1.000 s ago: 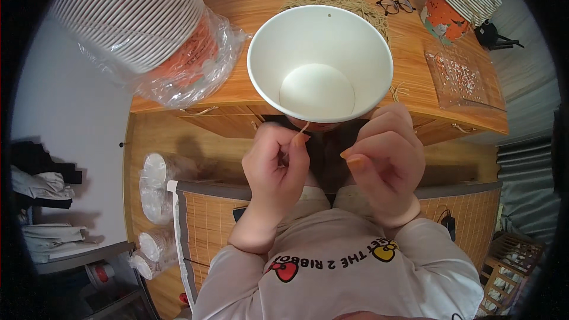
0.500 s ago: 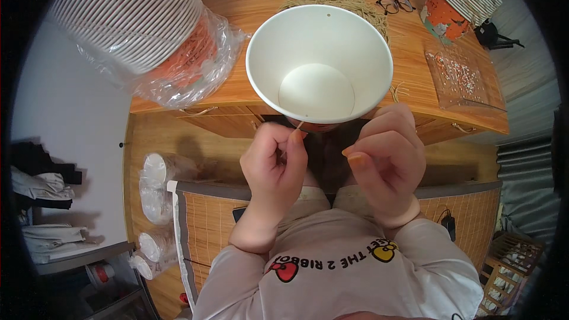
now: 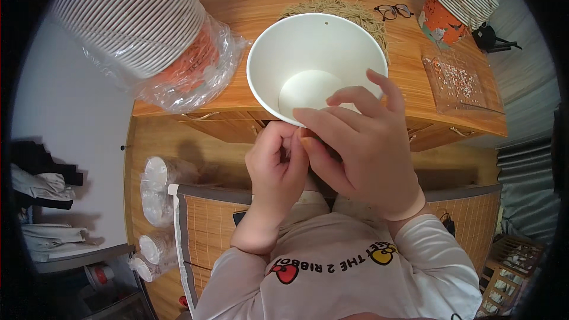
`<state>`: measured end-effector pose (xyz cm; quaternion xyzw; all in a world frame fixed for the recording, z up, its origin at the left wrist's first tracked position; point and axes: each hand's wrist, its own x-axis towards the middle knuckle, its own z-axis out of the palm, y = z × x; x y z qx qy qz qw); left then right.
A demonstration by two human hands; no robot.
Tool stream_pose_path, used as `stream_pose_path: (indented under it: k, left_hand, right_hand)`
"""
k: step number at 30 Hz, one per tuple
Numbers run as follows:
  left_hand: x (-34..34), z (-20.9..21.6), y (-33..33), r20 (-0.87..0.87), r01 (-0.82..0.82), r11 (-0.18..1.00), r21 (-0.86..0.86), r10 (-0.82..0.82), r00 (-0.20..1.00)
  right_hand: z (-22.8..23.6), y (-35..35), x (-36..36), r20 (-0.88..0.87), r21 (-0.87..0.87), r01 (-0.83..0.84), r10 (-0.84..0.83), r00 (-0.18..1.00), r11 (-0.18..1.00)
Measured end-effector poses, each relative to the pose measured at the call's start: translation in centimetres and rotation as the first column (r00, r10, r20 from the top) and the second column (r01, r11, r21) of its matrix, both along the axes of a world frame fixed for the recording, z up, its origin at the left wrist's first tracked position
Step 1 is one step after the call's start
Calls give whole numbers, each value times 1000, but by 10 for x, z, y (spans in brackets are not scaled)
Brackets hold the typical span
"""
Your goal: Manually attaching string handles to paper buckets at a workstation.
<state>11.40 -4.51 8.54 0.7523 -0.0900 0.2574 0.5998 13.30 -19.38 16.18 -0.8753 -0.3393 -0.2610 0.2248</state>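
Observation:
A large white paper bucket [image 3: 320, 47] stands in front of me at the table's near edge, its open mouth facing up and toward me. A small hole shows in its far wall. My left hand [image 3: 277, 157] is closed at the outside of the near rim, thumb and forefinger pinched on a thin tan cord whose tip is now hidden. My right hand [image 3: 370, 142] reaches over the same spot, forefinger inside the rim and thumb outside beside the left fingertips. Its other fingers spread over the bucket's mouth. The near part of the rim is covered by the fingers.
Stacked paper buckets [image 3: 130, 18] in clear plastic stand at the left. Behind the bucket lies a pile of tan cords [image 3: 332, 7], with glasses [image 3: 394, 11] beside it. Farther right are another bucket stack [image 3: 447, 15] and a clear tray [image 3: 459, 83] of small beads.
My right hand has moved left and opened out from its curled pose, coming onto the near rim. My left hand stays nearly in place. The cord tip, visible before, is now covered.

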Motion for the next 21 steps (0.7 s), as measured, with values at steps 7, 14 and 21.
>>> stream_pose_path:
  k: [7, 14, 21]
  left_hand:
    - [-12, 19, -7, -114, 36, 979, -202, -60, 992]
    - [-9, 6, 4, -95, 255, 967, -19, -256, 962]
    - [5, 15, -13, -125, 472, 688, -551, -627, 769]
  right_hand:
    - [-4, -18, 7, -30, 14, -34, 35, 999, 999]
    - [-26, -41, -8, 227, -47, -122, 129, 965, 991]
    - [-91, -48, -11, 356, -50, -32, 48, 933, 998]
